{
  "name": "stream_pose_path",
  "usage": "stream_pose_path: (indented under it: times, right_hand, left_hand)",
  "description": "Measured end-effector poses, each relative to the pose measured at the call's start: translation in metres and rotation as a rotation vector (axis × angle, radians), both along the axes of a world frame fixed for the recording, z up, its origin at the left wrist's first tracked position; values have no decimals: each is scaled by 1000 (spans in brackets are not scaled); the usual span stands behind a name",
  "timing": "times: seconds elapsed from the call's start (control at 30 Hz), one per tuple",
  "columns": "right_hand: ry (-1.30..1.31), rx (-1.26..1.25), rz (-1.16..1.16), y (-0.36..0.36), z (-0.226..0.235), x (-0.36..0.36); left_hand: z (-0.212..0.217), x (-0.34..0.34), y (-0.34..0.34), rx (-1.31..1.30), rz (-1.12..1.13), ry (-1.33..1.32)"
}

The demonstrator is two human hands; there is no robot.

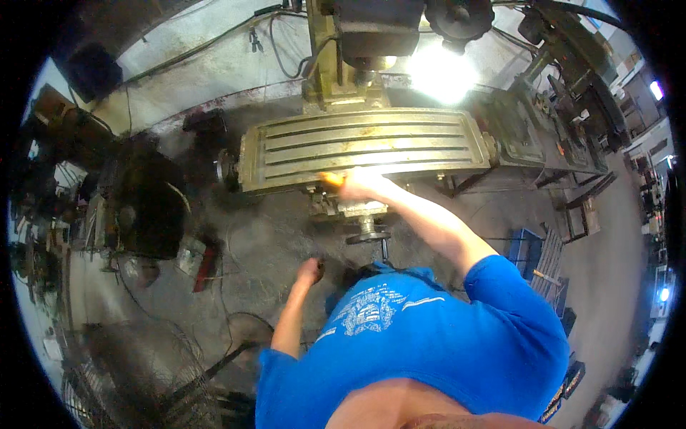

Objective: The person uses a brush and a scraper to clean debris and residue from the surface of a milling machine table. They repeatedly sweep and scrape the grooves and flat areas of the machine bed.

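Observation:
My right arm reaches out to the front edge of a slotted metal machine table (368,131), like that of a milling machine. In my right hand (359,184), closed, is a small orange object (331,179); it is blurred and its kind does not show. The hand is at the edge's middle, just above a crank handwheel (368,237). My left hand (309,271) hangs low over the floor, left of the handwheel and away from the table. Its fingers are curled, with something dark at them that I cannot make out.
A bright lamp (443,75) shines beside the machine head (379,32) above the table. On the left stands a dark machine (146,207), with a caged fan (136,372) nearer me. To the right are a metal bench (518,132) and a blue crate (525,247). Cables cross the floor.

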State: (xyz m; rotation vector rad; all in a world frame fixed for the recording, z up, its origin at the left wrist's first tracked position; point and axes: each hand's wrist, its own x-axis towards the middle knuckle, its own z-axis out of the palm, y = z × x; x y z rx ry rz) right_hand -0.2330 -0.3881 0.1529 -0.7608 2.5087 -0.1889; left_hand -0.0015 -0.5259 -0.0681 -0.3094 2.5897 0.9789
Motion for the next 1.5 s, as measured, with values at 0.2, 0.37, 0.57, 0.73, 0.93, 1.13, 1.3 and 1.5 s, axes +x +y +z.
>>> stream_pose_path:
  times: [0.2, 0.37, 0.57, 0.73, 0.93, 1.13, 1.3, 1.5]
  right_hand:
    - [-93, -131, -80, -55, 30, -37]
    - [-138, -396, -430, 35, 13, -106]
    - [169, -362, -648, 260, -59, -156]
    - [-71, -121, -1077, 323, 0, -74]
    - [-165, -20, -730, 324, -33, 38]
    - [-253, -220, -707, 339, -103, 68]
    - [-335, -399, -755, 387, -161, 85]
    - [-426, -541, -952, 432, -244, 100]
  left_hand:
    - [-11, 26, -6, 121, 163, 128]
    - [-40, 105, -19, 69, 297, 72]
    - [-10, 112, -14, 81, 195, -307]
    - [-18, 59, -16, -57, -48, -167]
    - [76, -64, 70, -9, -258, 8]
    - [84, -142, 167, 158, -453, -64]
    - [48, -199, 241, 242, -289, -127]
    - [-20, -302, 310, -222, -355, 218]
